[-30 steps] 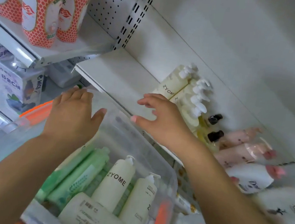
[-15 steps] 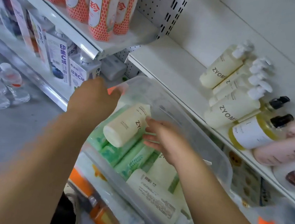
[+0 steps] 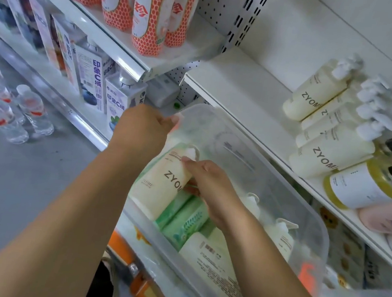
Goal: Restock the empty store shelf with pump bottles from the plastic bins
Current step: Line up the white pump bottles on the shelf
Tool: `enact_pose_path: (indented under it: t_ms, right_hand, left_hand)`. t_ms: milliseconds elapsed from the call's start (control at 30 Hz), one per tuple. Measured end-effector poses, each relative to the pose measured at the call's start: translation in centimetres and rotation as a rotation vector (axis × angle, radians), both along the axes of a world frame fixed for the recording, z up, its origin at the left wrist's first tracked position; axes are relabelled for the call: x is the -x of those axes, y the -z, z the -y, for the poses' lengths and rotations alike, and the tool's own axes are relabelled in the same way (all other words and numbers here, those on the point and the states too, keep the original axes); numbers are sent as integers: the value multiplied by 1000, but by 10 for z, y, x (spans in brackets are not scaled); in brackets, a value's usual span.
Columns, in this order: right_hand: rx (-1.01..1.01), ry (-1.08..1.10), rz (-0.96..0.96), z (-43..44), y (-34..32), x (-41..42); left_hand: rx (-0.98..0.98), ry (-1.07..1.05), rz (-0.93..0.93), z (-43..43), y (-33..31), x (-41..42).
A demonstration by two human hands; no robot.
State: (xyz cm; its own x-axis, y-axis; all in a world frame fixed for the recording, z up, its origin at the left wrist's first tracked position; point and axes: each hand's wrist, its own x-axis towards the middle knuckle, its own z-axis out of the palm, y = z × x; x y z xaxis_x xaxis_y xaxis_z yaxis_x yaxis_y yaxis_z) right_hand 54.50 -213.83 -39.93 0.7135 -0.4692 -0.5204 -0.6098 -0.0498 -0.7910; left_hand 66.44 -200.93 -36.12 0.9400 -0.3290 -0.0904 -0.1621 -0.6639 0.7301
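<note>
A clear bin (image 3: pixel 239 148) is seen in front of the white shelf (image 3: pixel 233 91), just below its front edge. The bin's far corner rim is gripped by the left hand (image 3: pixel 143 127), with the fingers curled over the edge. Inside the bin, a cream bottle (image 3: pixel 161 183) marked ZYOME is held near its neck by the right hand (image 3: pixel 210 186), whose fingers are curled round it; the bottle lies slanted on top of green packs (image 3: pixel 184 220). More pump bottles (image 3: pixel 280 236) are seen deeper in the bin, beside the right forearm. On the shelf, a row of ZYOME bottles (image 3: pixel 318 98) is lined up at the right, with two amber bottles (image 3: pixel 362 184) with black pumps just beside them. On the neighbouring lower shelf, cartons (image 3: pixel 95 83) are ranged, and water bottles (image 3: pixel 11 112) are stood on the floor (image 3: pixel 26 190).
</note>
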Motion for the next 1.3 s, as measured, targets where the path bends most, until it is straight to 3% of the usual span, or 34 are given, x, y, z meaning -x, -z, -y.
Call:
enact_pose_path:
  t_ms: [67, 233, 433, 633, 733, 933, 1133, 1300]
  right_hand:
    - [0, 22, 11, -3, 0, 1]
    - [-321, 135, 126, -7, -16, 3]
    - [-397, 226, 102, -13, -26, 7]
    - [-250, 88, 119, -2, -41, 14]
    - [-81, 18, 117, 3, -63, 25]
    - [214, 47, 182, 28, -117, 32]
    - [295, 121, 320, 76, -168, 18]
    - [461, 200, 347, 109, -186, -6]
  left_hand:
    - [12, 2, -2, 0, 3, -1]
    - [56, 2, -26, -2, 5, -1]
    - [-2, 29, -20, 0, 3, 5]
    - [-49, 25, -17, 1, 5, 4]
    - [-80, 26, -32, 4, 6, 4]
    - [-265, -22, 43, 16, -3, 13]
    - [-259, 114, 230, 42, -16, 31]
    - [-241, 207, 282, 55, -13, 39]
